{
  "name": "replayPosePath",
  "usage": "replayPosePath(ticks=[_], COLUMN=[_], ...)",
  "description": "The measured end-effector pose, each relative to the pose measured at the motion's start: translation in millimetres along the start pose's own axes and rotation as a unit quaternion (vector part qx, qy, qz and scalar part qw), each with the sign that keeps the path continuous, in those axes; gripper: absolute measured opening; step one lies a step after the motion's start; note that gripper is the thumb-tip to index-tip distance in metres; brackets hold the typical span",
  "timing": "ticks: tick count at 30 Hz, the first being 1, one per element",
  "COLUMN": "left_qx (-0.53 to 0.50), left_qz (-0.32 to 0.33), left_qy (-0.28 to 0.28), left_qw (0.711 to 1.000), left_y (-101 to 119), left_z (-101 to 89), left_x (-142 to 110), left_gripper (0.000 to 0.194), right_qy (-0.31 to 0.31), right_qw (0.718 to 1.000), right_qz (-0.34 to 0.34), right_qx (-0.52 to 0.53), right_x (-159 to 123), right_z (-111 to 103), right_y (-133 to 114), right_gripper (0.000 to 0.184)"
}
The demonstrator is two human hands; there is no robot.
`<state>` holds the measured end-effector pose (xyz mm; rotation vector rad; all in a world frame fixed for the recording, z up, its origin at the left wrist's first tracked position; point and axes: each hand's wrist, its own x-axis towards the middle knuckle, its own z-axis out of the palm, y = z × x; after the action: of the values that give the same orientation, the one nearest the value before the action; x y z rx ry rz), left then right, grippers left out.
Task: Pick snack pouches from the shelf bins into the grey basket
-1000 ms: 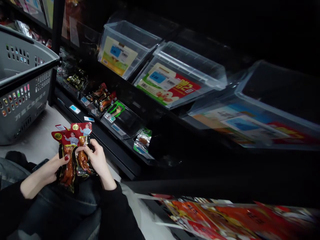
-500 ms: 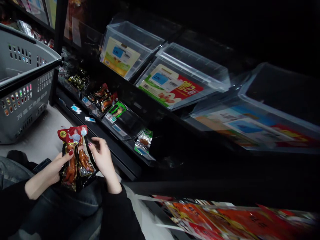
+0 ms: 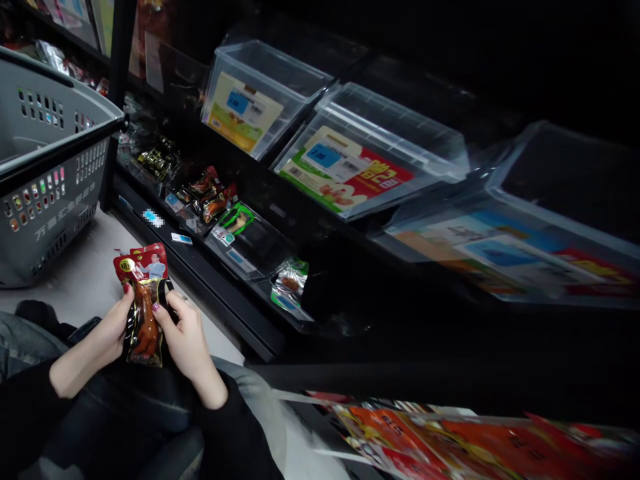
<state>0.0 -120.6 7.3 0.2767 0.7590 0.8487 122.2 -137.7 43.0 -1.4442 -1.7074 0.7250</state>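
Over my lap, a small stack of sealed packets of cooked meat (image 3: 145,327) stands nearly upright, with red tops and clear fronts showing brown pieces. My left hand (image 3: 111,330) is closed on the stack's left edge, thumb on the front near the red top. My right hand (image 3: 185,337) grips the right edge, its thumb on the front and its fingers behind. The packets in back are mostly hidden by the front one, so how many there are cannot be told. On the low shelf ahead lie similar meat packets (image 3: 215,200) in a clear tray.
A grey shopping basket (image 3: 75,193) stands on the floor at left. Clear bins with price labels (image 3: 345,160) line the upper shelf. Along the dark shelf edge (image 3: 215,293) are price tags. A green-edged packet (image 3: 290,283) lies in the lower tray; red-orange packs (image 3: 425,437) hang at lower right.
My right hand has moved left and closed on the packets. Two packets that were fanned side by side now overlap in one stack. The left hand's thumb has slid to the left edge.
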Motion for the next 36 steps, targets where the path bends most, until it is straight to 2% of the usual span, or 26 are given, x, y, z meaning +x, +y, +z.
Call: replayPosePath(ticks=[3, 5, 7, 9, 13, 15, 17, 20, 22, 23, 24, 27, 28, 32, 34, 36], left_qx=[-0.035, -0.042, -0.031, -0.025, -0.064, -0.075, -0.071, -0.051, -0.037, -0.033, -0.03, -0.028, -0.027, -0.004, 0.018, 0.038], left_qz=[-0.023, -0.026, -0.009, 0.014, 0.049, 0.061, 0.061, 0.051, 0.045, 0.044, 0.043, 0.042, 0.04, 0.028, 0.022, 0.018], left_qy=[-0.009, 0.004, 0.033, 0.038, -0.04, -0.066, -0.081, -0.096, -0.099, -0.099, -0.099, -0.101, -0.102, -0.115, -0.131, -0.147], left_qw=[0.999, 0.999, 0.999, 0.999, 0.996, 0.993, 0.992, 0.993, 0.993, 0.994, 0.994, 0.994, 0.994, 0.993, 0.991, 0.988], left_y=[3, 3, 4, 5, 11, 13, 14, 13, 11, 11, 11, 12, 12, 12, 10, 8], left_z=[1.9, 2.2, 1.6, 0.2, -2.7, -2.9, -2.0, 0.2, 1.0, 1.1, 1.0, 0.2, 0.0, 0.6, 1.3, 2.1], left_x=[0, 0, 0, 1, 3, 3, 1, -3, -5, -5, -6, -6, -6, -6, -7, -8], left_gripper=[0.056, 0.056, 0.042, 0.031, 0.038, 0.041, 0.042, 0.04, 0.04, 0.039, 0.04, 0.042, 0.043, 0.047, 0.048, 0.048], right_qy=[0.042, 0.073, 0.093, 0.108, 0.132, 0.094, 0.038, -0.013, -0.025, -0.026, -0.021, 0.055, 0.083, 0.18, 0.185, 0.15], right_qw=[0.999, 0.997, 0.995, 0.992, 0.972, 0.945, 0.899, 0.829, 0.807, 0.811, 0.828, 0.925, 0.944, 0.974, 0.978, 0.979], right_qz=[-0.013, -0.016, -0.021, -0.022, 0.04, 0.092, 0.122, 0.107, 0.088, 0.085, 0.084, 0.1, 0.106, 0.097, 0.094, 0.097], right_qx=[-0.002, 0.009, 0.027, 0.058, 0.188, 0.3, 0.419, 0.549, 0.583, 0.578, 0.554, 0.363, 0.301, 0.094, -0.03, -0.097], right_x=[-4, -6, -8, -9, -4, -1, 1, 0, -1, -2, -2, -1, 0, 3, 5, 6], right_z=[3, 4, 3, 0, -12, -20, -29, -37, -40, -42, -43, -51, -54, -64, -62, -55], right_y=[-3, -4, -4, -4, -5, -1, 7, 21, 26, 27, 26, 20, 18, 15, 16, 17], right_gripper=[0.022, 0.024, 0.025, 0.021, 0.023, 0.027, 0.028, 0.028, 0.031, 0.034, 0.036, 0.04, 0.039, 0.026, 0.024, 0.022])
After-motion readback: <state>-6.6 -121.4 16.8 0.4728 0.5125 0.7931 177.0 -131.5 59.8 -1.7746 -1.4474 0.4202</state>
